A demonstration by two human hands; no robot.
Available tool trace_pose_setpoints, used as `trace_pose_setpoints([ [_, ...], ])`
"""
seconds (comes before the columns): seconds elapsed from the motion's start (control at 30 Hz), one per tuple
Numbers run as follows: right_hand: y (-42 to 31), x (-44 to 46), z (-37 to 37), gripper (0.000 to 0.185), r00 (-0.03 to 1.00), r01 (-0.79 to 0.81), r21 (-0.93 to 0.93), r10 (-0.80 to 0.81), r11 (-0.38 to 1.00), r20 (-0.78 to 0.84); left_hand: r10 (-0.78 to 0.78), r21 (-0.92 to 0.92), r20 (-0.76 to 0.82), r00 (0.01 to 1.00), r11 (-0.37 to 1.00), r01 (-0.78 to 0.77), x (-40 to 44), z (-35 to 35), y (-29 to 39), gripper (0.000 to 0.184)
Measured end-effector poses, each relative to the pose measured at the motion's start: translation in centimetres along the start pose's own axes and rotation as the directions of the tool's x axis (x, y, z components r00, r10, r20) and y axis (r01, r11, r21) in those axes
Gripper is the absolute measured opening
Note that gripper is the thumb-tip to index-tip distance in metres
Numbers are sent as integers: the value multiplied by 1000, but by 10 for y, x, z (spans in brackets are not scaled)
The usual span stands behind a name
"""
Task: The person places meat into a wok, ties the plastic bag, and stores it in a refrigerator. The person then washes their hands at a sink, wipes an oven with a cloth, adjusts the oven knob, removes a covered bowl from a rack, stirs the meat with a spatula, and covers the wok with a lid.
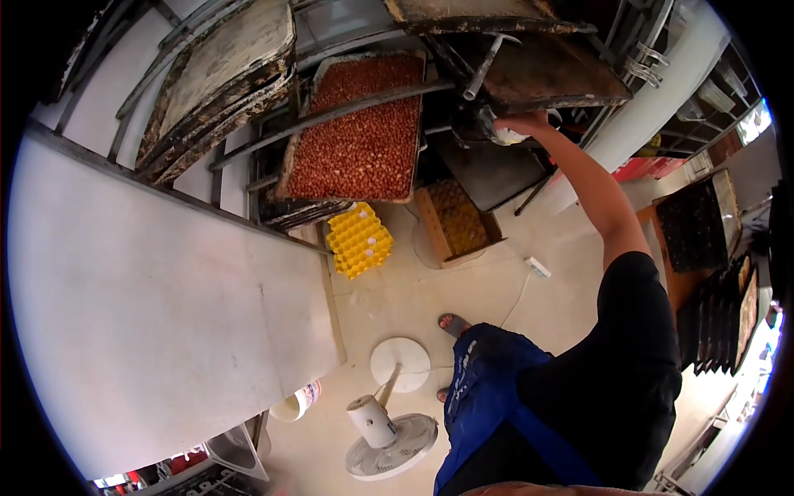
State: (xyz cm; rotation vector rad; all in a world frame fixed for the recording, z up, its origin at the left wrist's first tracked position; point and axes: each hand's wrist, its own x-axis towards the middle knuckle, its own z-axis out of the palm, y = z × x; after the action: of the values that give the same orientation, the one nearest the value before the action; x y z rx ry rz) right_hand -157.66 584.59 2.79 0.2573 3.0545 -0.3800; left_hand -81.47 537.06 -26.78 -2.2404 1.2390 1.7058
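Observation:
My right hand [523, 126] reaches far out to the metal rack, just below the edge of a dark baking tray [554, 74]. Its fingers are curled at a whitish, crumpled-looking thing [507, 137], too small and shadowed to name. Right beside the fingers is a dark, bulky object [473, 122], which I cannot make out. A metal tool with a straight handle and a curved crosspiece [488, 66] shows above the hand, against the tray. My left hand is out of view.
A tray of reddish-brown nuts or beans [356, 132] sits on the rack, left of stacked crusted trays' gap. Yellow egg trays [360, 240], a cardboard box [451, 223], a power strip [538, 266] and a standing fan [389, 430] are on the floor. A white worktop [165, 314] lies left.

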Motion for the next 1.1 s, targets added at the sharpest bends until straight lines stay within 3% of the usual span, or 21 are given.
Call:
trace_pose_setpoints([
  [0.17, 10, -37, 25, 110, 982, -80, -174, 47, 981, -185, 26, -18, -46, 999, 999, -27, -1, -20, 1, 40],
  [0.27, -14, -96, 16, 117, 967, 23, -164, -63, 986, -247, 47, -33, -135, 990, 998, -52, -6, -50, -2, 39],
  [0.33, -27, -125, 17, 114, 941, 177, -79, -192, 981, -279, 109, -44, -296, 949, 991, -127, -25, -85, 9, 38],
  [0.4, -49, -157, 11, 113, 926, 254, -70, -263, 965, -271, 280, -17, -577, 767, 935, -354, -73, -120, 47, 38],
  [0.43, -65, -175, 5, 113, 918, 329, -22, -326, 944, -227, 395, 58, -702, 592, 861, -505, -103, -130, 75, 37],
  [0.5, -99, -212, -10, 113, 885, 450, 37, -440, 892, -153, 644, 269, -730, 229, 579, -769, -182, -116, 144, 37],
  [0.53, -115, -231, -16, 113, 872, 479, 49, -469, 876, -142, 768, 325, -633, 94, 374, -869, -220, -84, 182, 37],
  [0.6, -148, -264, -28, 113, 788, 614, 179, -612, 769, -73, 759, -13, -538, 368, 429, -903, -251, -48, 216, 34],
  [0.63, -165, -282, -30, 113, 762, 643, 195, -646, 741, -56, 851, -219, -371, 372, 309, -925, -235, -33, 216, 30],
  [0.7, -193, -317, -37, 114, 659, 721, 303, -752, 623, -22, 860, -612, 4, 511, 406, -678, -248, 20, 234, 27],
  [0.73, -205, -334, -40, 114, 625, 743, 310, -780, 593, -8, 857, -798, 206, 473, 427, -426, -261, 47, 245, 18],
  [0.8, -231, -365, -44, 117, 480, 814, 361, -877, 455, 25, 698, -705, 562, 443, 685, -185, -276, 84, 261, 30],
  [0.83, -243, -377, -43, 117, 447, 826, 369, -894, 426, 33, 607, -648, 698, 380, 761, -27, -284, 94, 268, 38],
  [0.9, -258, -402, -39, 115, 293, 884, 370, -955, 287, 41, 562, -587, 809, 174, 787, 189, -264, 113, 263, 46],
  [0.93, -264, -413, -34, 115, 278, 884, 377, -959, 277, 52, 568, -597, 801, 189, 778, 196, -261, 109, 259, 46],
  [1.03, -279, -441, -20, 119, 192, 917, 344, -979, 203, 65, 610, -583, 788, 79, 700, 412, -251, 99, 247, 54],
  [1.1, -284, -454, -10, 116, 147, 924, 349, -988, 153, 45, 605, -603, 785, 130, 698, 386, -251, 85, 246, 59],
])
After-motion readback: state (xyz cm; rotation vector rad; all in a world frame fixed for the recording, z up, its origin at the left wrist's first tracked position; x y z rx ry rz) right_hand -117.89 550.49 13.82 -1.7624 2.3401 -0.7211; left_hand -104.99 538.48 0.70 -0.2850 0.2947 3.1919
